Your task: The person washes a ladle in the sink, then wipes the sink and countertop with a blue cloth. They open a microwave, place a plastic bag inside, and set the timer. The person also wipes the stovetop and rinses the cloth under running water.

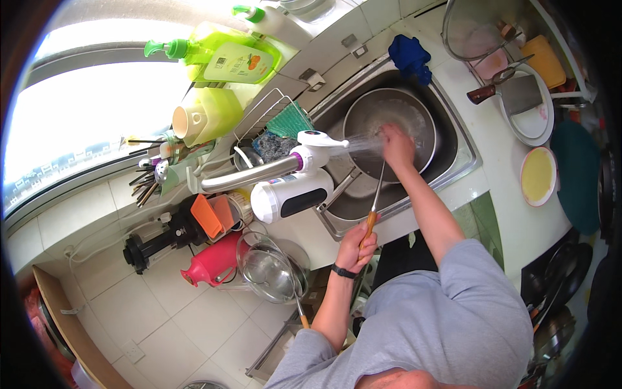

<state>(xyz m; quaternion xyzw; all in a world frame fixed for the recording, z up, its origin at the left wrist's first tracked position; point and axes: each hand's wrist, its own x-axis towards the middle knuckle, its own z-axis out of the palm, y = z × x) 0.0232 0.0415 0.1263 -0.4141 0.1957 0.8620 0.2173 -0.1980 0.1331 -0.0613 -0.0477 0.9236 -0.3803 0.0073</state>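
Observation:
My left hand (356, 249) grips the wooden handle (370, 223) of a long, thin-shafted metal utensil (379, 192). My right hand (398, 146) reaches into a grey round pan (420, 113) in the steel sink (457, 133), fingers closed at the utensil's far end, which spray and fingers hide. The white tap unit (287, 198) with a steel spout (253, 176) sprays water across the pan onto my right hand.
A wire rack (265, 107) with a green scouring pad (288, 118), soap bottle (233, 58) and blue cloth (409, 59) surround the sink. Plates (538, 175) and a cleaver (521, 94) lie right; a red kettle (214, 262), glass-lidded pot (265, 271) and black appliance (155, 245) stand lower left.

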